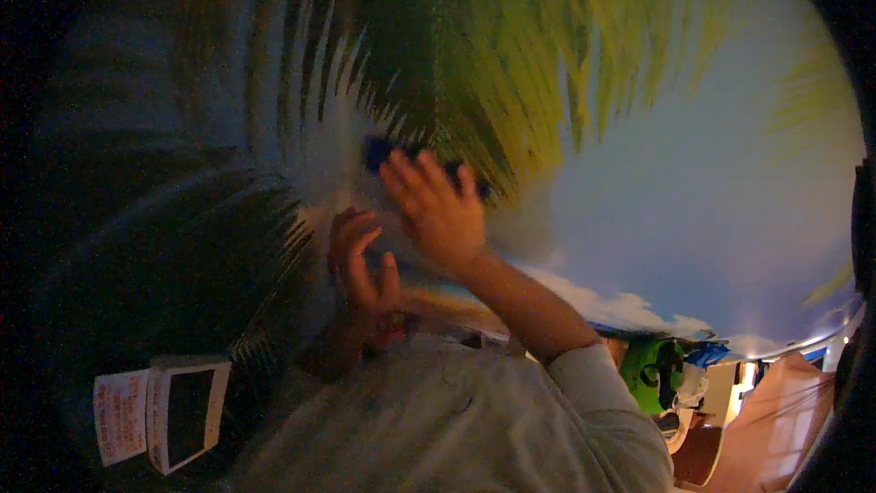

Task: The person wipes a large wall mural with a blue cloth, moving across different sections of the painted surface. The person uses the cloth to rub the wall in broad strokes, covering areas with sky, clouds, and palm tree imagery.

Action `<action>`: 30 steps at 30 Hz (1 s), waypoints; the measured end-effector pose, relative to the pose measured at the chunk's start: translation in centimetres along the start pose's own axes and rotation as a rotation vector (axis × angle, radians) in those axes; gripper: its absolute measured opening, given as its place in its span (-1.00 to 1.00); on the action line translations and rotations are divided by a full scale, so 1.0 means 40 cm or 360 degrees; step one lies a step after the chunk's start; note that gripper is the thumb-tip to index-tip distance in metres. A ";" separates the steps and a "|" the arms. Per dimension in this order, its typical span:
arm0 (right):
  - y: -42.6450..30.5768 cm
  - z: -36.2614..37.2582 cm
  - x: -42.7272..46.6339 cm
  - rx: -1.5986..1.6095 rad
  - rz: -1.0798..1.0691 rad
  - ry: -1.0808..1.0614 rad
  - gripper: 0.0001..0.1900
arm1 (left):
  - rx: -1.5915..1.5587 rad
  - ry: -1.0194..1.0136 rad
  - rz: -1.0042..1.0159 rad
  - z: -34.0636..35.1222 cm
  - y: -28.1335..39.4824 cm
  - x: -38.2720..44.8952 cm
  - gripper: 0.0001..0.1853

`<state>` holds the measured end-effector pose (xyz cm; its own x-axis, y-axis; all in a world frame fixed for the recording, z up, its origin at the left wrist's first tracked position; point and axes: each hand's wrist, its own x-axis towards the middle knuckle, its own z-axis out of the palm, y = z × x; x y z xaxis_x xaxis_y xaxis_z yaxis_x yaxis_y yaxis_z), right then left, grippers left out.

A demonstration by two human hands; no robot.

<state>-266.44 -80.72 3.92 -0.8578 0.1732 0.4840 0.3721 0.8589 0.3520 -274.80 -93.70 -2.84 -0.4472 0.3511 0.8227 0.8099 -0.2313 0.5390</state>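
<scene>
Before me spreads a large surface printed with palm fronds and sky; whether it is a wall or a flat sheet is unclear. My right hand lies over a dark blue thing, its back towards the camera and its fingers spread. The thing shows beyond the fingertips and at the hand's side; blur and dim light hide what it is and whether the fingers grip it. Lower left of it, my left hand is raised with loosely curled, parted fingers and thumb, apart from the dark thing. Nothing shows in it.
At the lower left is a white-framed box with a dark panel, beside a white card bearing red writing. A green thing, a blue one and an orange-brown cloth or curtain are at the lower right.
</scene>
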 end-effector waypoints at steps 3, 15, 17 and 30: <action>0.033 -0.108 0.078 0.0063 0.0216 0.0226 -0.21 | -0.0033 0.0028 -0.0008 0.002 -0.018 -0.007 -0.66; -0.009 0.238 -0.283 0.0173 -0.0189 -0.0568 -0.37 | -0.0200 0.0012 0.0015 -0.004 -0.028 0.056 -0.66; 0.055 0.115 -0.238 -0.0084 -0.0099 -0.0254 -0.35 | -0.0224 -0.0037 -0.0021 0.014 -0.016 0.054 -0.66; 0.110 0.136 -0.412 -0.0174 0.0046 -0.0486 -0.43 | -0.0495 -0.0368 0.0151 0.144 0.078 0.075 -0.64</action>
<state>-252.59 -77.18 -6.86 -0.9069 0.3477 0.2379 0.4195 0.7974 0.4337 -271.40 -88.13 0.27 -0.2502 0.5016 0.8282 0.6743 -0.5235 0.5208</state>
